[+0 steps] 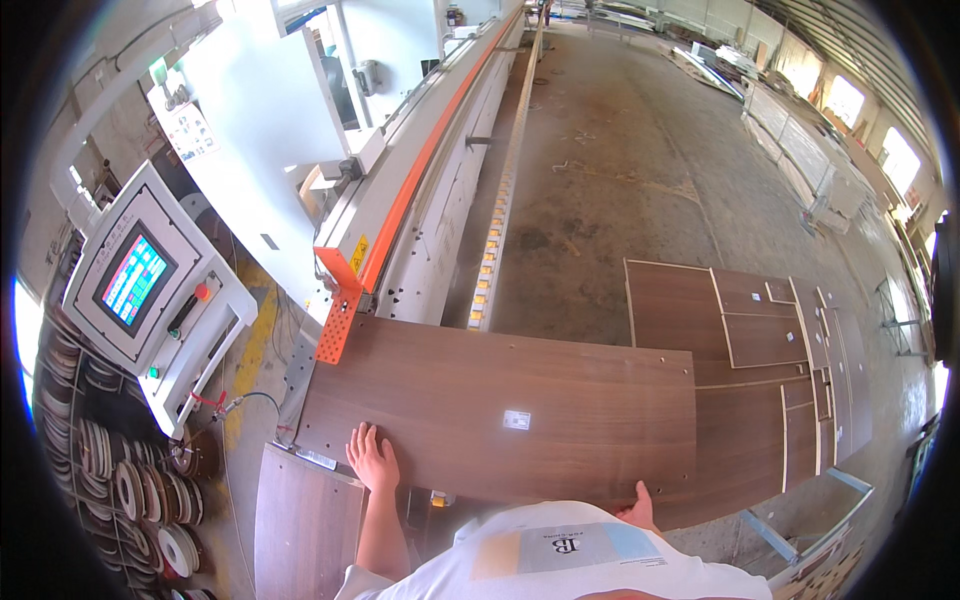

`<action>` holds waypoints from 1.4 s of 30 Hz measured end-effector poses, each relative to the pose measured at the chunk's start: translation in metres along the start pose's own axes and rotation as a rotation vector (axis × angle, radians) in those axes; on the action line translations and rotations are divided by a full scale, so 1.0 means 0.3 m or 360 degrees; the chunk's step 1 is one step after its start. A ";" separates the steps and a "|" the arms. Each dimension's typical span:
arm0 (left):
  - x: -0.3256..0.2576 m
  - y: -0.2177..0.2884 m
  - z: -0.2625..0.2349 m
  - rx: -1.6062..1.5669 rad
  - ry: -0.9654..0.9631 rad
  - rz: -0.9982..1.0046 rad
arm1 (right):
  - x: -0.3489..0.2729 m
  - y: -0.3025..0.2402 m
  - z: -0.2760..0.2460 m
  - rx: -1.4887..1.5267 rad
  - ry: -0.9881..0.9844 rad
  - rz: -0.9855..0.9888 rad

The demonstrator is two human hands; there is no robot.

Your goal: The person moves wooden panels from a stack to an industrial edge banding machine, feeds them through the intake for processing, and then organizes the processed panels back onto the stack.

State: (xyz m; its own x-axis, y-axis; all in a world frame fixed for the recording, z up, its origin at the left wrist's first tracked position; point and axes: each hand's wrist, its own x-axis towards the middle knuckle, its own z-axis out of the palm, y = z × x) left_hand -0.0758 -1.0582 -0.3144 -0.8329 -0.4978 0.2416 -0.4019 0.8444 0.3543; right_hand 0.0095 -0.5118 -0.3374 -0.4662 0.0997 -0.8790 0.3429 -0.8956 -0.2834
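Observation:
A long brown wood-grain panel lies across in front of me, with a small white label and several drilled holes. Its far left corner sits by the orange guide bracket of a long machine. Flat on the panel's near left part rests my left hand, its fingers stretched out and touching the surface. At the near right edge, my right hand has its thumb over the panel; the other fingers are hidden by the edge and my shirt.
Left stands a control console with a lit screen, above stacked rolls of edge banding. Ahead runs the machine's orange rail beside a roller strip. More brown panels are stacked at right; another panel lies near left.

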 end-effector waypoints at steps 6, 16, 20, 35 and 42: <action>-0.003 0.005 0.027 -0.0004 0.0006 0.0042 | 0.045 -0.203 -0.161 0.0206 0.0225 -0.0512; -0.010 -0.003 0.027 -0.0017 0.0023 0.0019 | 0.067 -0.336 -0.247 -0.0174 0.0353 -0.0663; -0.005 0.019 0.036 -0.0043 -0.0001 0.0030 | 0.108 -0.354 -0.336 -0.0229 0.0319 -0.0737; -0.036 0.056 0.070 0.0155 -0.0063 -0.0136 | 0.020 -0.308 -0.245 -0.0832 0.0628 -0.1182; -0.036 0.084 0.074 0.0173 -0.0021 -0.0152 | 0.052 -0.321 -0.298 -0.0797 0.0378 -0.1210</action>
State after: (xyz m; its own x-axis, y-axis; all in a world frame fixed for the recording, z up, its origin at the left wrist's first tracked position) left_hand -0.0854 -1.0272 -0.3283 -0.7934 -0.5751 0.1994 -0.5180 0.8100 0.2751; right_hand 0.0420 -0.3852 -0.3581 -0.5494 0.7165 -0.4298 0.3513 -0.2687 -0.8969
